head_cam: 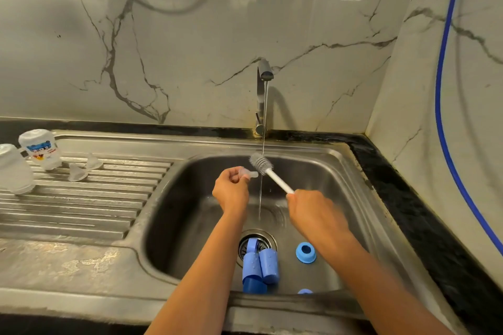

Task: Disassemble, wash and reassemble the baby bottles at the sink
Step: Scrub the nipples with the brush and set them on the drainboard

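At six o'clock in the sink [168,198] lie two blue caps [261,266], one blue ring [306,252] at five, and another blue piece [304,291] half hidden, all yet to wash, we judge. Mid-basin our left hand [231,190] pinches a clear teat [250,173]; our right hand [313,212] grips the brush [272,174] under the running tap [262,90] at twelve. At nine, two bottles [40,148] and two drained teats [77,171] sit washed, making three teats in all; reassembly is not begun

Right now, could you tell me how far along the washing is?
Seemingly done: two bottles and two teats on the drainboard. In hand: left hand pinches a clear teat, right hand holds the brush in the stream. Left: blue caps and ring in the basin, then reassembly.
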Available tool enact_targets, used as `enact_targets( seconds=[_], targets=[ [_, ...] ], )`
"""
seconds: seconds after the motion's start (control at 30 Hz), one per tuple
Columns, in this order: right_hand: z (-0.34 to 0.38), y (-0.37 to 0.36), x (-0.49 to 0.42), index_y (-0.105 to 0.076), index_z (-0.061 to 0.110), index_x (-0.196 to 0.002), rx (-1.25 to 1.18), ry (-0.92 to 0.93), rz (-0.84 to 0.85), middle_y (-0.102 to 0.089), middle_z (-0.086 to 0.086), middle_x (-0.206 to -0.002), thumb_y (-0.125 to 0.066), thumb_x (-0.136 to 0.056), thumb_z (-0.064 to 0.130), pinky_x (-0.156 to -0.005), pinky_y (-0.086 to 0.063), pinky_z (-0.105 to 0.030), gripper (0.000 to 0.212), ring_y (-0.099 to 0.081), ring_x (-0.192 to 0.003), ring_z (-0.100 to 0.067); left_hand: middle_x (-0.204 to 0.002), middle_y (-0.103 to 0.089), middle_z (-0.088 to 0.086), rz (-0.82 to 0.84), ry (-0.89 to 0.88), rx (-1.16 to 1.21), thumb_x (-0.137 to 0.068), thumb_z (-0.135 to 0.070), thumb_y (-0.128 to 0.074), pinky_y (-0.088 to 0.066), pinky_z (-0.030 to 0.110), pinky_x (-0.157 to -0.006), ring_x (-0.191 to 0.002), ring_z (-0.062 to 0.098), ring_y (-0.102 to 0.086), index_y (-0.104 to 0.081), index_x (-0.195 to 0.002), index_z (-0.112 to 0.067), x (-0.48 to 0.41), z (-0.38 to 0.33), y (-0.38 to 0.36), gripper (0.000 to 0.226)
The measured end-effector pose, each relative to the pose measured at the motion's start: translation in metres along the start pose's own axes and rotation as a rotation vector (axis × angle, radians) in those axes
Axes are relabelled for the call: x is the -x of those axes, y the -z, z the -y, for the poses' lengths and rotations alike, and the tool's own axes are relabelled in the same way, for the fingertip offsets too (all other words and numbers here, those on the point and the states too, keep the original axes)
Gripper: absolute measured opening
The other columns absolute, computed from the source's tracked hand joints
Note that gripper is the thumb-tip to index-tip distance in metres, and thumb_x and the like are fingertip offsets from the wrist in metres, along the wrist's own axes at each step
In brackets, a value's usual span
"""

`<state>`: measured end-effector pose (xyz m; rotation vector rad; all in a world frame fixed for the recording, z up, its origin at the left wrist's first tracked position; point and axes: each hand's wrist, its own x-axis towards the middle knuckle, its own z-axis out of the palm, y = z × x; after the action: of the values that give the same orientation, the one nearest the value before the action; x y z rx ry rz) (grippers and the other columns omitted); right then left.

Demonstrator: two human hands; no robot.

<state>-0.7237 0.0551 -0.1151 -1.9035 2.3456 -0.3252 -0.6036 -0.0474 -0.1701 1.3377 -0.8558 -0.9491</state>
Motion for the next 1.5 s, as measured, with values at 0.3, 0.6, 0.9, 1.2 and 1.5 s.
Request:
enact_targets(
  seconds=[0.3,0.6,0.9,1.2,1.5],
  targets=[
    [-0.007,-0.004,-0.003,-0.061,0.014,-0.116,-0.032,-0.119,0.038,-0.065,-0.008,-0.108,-0.032,-0.101,0.022,-0.07,-0.041,-0.03,0.034,-0.062,-0.097,-0.029,-0.089,-0.069,0.003,-0.046,0.021,0.094,-0.087,-0.014,-0.069,-0.057,0.034,-0.084,-0.08,0.014,-0.066,-0.064,-0.096,-0.016,-0.004,-0.003,0.001,0.011],
    [0.0,-0.006,-0.001,-0.059,0.009,-0.109,-0.085,-0.022,0.028,-0.065,-0.012,-0.105,-0.029,-0.102,0.024,-0.071,-0.042,-0.032,0.035,-0.054,-0.082,-0.03,-0.087,-0.068,0.013,0.254,0.209,0.177,-0.089,-0.007,-0.065,-0.057,0.026,-0.077,-0.075,0.017,-0.063,-0.067,-0.092,-0.003,0.001,-0.004,-0.004,0.005],
    [0.006,-0.012,0.005,-0.056,0.019,-0.088,-0.126,0.023,0.11,-0.056,-0.004,-0.086,-0.032,-0.101,0.033,-0.064,-0.035,-0.028,0.03,-0.051,-0.076,-0.024,-0.088,-0.067,0.013,-0.026,0.339,0.432,-0.088,-0.005,-0.067,-0.057,0.031,-0.085,-0.081,0.019,-0.065,-0.064,-0.081,-0.005,-0.001,-0.015,0.005,0.007],
    [0.001,-0.011,-0.003,-0.06,0.009,-0.103,-0.129,-0.007,0.041,-0.064,-0.011,-0.098,-0.029,-0.101,0.027,-0.071,-0.044,-0.034,0.036,-0.056,-0.082,-0.03,-0.095,-0.07,0.016,0.288,0.467,0.511,-0.088,-0.003,-0.065,-0.056,0.029,-0.086,-0.084,0.018,-0.069,-0.065,-0.102,0.007,0.004,-0.019,0.004,0.017],
    [0.0,-0.02,-0.004,-0.049,0.02,-0.078,-0.156,-0.007,0.087,-0.047,0.005,-0.068,-0.034,-0.1,0.031,-0.05,-0.033,-0.027,0.029,-0.052,-0.067,-0.02,-0.106,-0.067,0.02,0.141,0.552,0.694,-0.088,-0.003,-0.065,-0.052,0.03,-0.094,-0.09,0.02,-0.068,-0.063,-0.104,0.006,-0.003,-0.017,0.008,0.018]
  ],
)
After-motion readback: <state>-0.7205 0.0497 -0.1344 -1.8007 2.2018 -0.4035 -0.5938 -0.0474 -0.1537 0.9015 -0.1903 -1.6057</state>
